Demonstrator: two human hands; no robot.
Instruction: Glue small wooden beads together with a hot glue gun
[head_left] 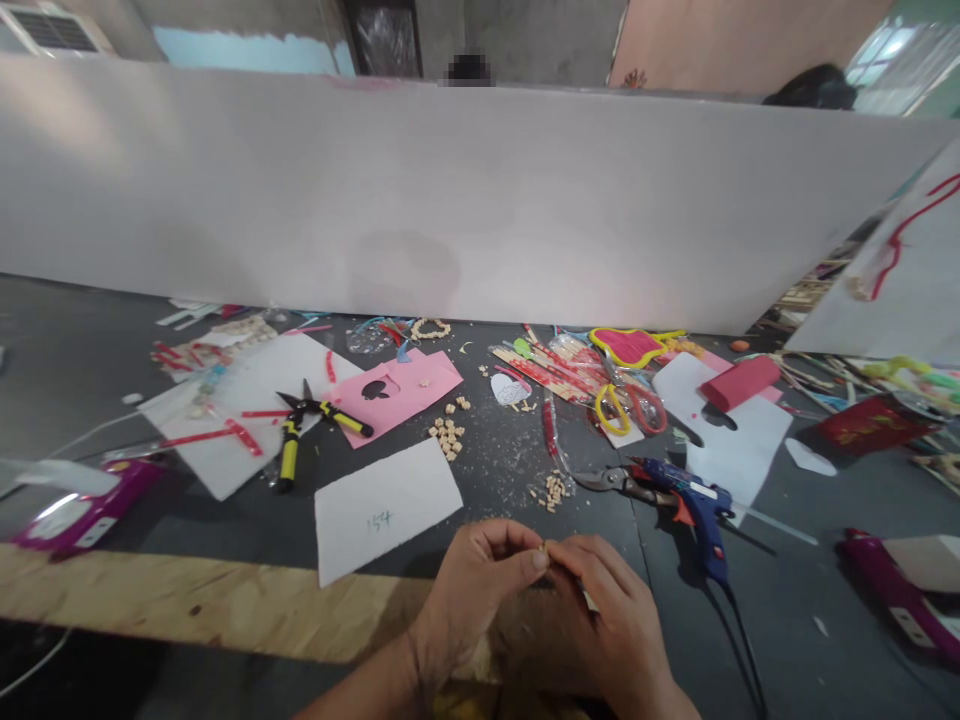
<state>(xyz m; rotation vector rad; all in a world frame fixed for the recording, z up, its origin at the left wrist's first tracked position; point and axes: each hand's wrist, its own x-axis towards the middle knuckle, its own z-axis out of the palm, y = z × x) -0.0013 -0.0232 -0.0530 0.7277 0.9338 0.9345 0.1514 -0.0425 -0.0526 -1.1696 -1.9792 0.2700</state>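
Note:
My left hand (487, 580) and my right hand (607, 610) meet at the fingertips near the table's front edge, both pinched round a tiny light-coloured piece (544, 548) that is mostly hidden. Just beyond them lies a small pile of short wooden bits (553, 492). A heap of small pale wooden pieces (447, 438) sits further left. The white card marked "154" (388, 510) lies left of my hands. To the right, pruning shears (611, 480) lie beside a blue glue gun (701, 515).
Black-and-yellow pliers (289, 450), pink paper (397, 395) and a purple glue gun (97, 500) lie left. Scissors (613, 410), red-patterned sticks (540, 375), a red can (877, 425) and another purple glue gun (900, 600) are right. A white panel (420, 200) stands behind.

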